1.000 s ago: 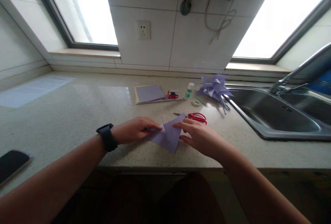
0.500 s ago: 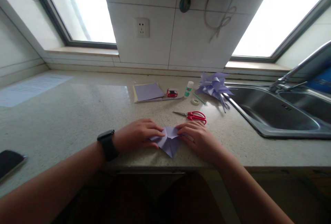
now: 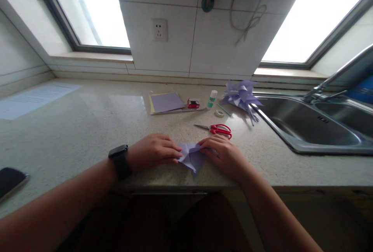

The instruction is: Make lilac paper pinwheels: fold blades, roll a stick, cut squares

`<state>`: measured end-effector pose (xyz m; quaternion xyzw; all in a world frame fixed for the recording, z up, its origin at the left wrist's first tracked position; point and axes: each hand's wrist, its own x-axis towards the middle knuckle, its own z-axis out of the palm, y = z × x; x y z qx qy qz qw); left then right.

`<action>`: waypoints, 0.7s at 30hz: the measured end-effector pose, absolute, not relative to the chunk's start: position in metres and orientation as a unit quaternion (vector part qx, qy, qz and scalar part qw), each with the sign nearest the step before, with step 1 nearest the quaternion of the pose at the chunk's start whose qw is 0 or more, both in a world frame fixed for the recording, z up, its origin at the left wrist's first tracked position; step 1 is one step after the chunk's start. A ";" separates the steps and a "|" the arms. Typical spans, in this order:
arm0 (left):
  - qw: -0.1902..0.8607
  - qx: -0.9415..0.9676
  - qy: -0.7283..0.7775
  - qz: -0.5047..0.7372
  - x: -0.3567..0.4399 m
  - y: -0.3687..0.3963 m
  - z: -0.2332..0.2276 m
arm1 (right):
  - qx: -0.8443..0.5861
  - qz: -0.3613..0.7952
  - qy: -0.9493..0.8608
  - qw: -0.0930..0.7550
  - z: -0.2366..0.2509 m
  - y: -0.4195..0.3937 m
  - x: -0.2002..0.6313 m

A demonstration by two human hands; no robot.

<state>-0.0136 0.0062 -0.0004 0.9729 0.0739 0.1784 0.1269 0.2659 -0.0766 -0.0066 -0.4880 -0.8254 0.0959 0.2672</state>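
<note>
Fingers of left hand (image 3: 154,152) pressed flat on left flap of folded lilac paper sheet (image 3: 192,157); fingers of right hand (image 3: 223,155) pressed flat on right flap. Neither pinching; both bearing down. Paper lies on speckled stone table (image 3: 87,127), at near edge, between both hands, point toward viewer. Judged: very light, thin, limp, holds crease, tears and smudges easily, slides on smooth stone. Best hold: fingertips on folded edges, pinning both flaps. Red-handled scissors (image 3: 217,129) just behind right hand, apart from paper.
</note>
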 end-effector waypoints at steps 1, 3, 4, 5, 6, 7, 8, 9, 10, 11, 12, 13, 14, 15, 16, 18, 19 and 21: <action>0.130 0.972 0.079 0.178 -0.013 0.005 0.000 | -0.488 0.096 -0.825 0.268 -0.007 -0.077 0.266; 0.140 0.970 0.093 0.176 -0.013 0.003 0.001 | -0.489 0.095 -0.825 0.268 -0.007 -0.076 0.266; 0.145 0.968 0.104 0.176 -0.012 0.002 0.002 | -0.489 0.094 -0.825 0.269 -0.007 -0.076 0.266; 0.152 0.965 0.118 0.176 -0.012 0.001 0.003 | -0.488 0.094 -0.825 0.269 -0.007 -0.076 0.266; 0.158 0.962 0.133 0.177 -0.012 0.000 0.004 | -0.488 0.093 -0.825 0.269 -0.007 -0.075 0.266; 0.164 0.959 0.147 0.178 -0.011 0.000 0.005 | -0.488 0.093 -0.825 0.269 -0.007 -0.075 0.266; 0.171 0.956 0.159 0.179 -0.011 -0.001 0.006 | -0.488 0.093 -0.825 0.270 -0.006 -0.075 0.266; 0.179 0.953 0.167 0.177 -0.010 -0.001 0.007 | -0.488 0.092 -0.825 0.270 -0.006 -0.075 0.265; 0.186 0.951 0.174 0.176 -0.010 -0.002 0.008 | -0.489 0.092 -0.824 0.270 -0.006 -0.075 0.265; 0.194 0.949 0.180 0.174 -0.010 -0.002 0.008 | -0.490 0.091 -0.824 0.270 -0.007 -0.076 0.265; 0.200 0.946 0.185 0.173 -0.009 -0.002 0.008 | -0.490 0.091 -0.823 0.271 -0.007 -0.076 0.265; 0.206 0.944 0.191 0.171 -0.009 -0.002 0.009 | -0.490 0.090 -0.823 0.272 -0.007 -0.076 0.265; 0.212 0.942 0.197 0.170 -0.009 -0.002 0.009 | -0.490 0.091 -0.823 0.273 -0.007 -0.076 0.265; 0.217 0.940 0.201 0.169 -0.009 -0.002 0.009 | -0.489 0.091 -0.823 0.274 -0.007 -0.076 0.265; 0.223 0.938 0.205 0.169 -0.010 -0.002 0.009 | -0.489 0.091 -0.823 0.275 -0.008 -0.075 0.265; 0.238 0.933 0.212 0.168 -0.010 -0.002 0.009 | -0.491 0.092 -0.821 0.277 -0.008 -0.075 0.265; 0.247 0.930 0.216 0.169 -0.010 -0.003 0.009 | -0.493 0.091 -0.820 0.278 -0.008 -0.075 0.266; 0.268 0.921 0.224 0.170 -0.009 -0.003 0.010 | -0.495 0.090 -0.817 0.280 -0.007 -0.076 0.266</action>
